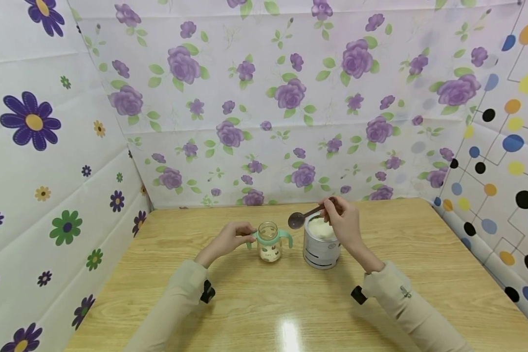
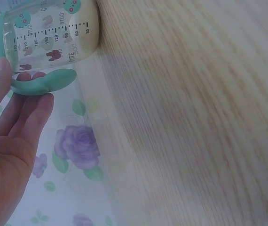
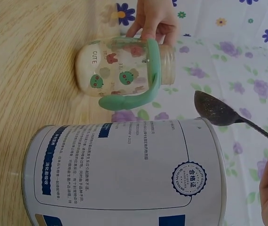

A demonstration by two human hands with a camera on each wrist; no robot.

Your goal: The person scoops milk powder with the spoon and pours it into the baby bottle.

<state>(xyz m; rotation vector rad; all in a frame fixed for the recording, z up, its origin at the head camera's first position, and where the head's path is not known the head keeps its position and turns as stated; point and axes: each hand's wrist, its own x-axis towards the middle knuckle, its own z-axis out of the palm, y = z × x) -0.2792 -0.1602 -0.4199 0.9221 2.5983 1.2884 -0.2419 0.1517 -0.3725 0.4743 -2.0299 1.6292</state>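
While the wooden table (image 1: 290, 303) fills the lower half of the head view, everything in use stands close together just below the frame's centre. Largest is the powder tin (image 1: 320, 247), a rigid metal cylinder, open-topped and showing pale powder; it looks stiff and fairly heavy, and its smooth printed wall (image 3: 124, 169) could be slippery, so a grasp around the middle of the wall seems safest. Just left of it, apart by a small gap, stands the baby bottle (image 1: 269, 242), clear, lidless and light-looking, with a little powder at the bottom and two mint-green handles. It would tip easily, and the handles or the collar look like the natural places to hold it. The left hand (image 1: 229, 239) steadies it, with thumb and fingers curled around the left handle (image 2: 40, 82). Smallest is the spoon (image 1: 302, 218), thin, hard and dark, its bowl hanging over the gap between tin and bottle. The right hand (image 1: 345, 220) pinches its handle near the far end, above the tin's open mouth; whether the bowl carries powder cannot be told.
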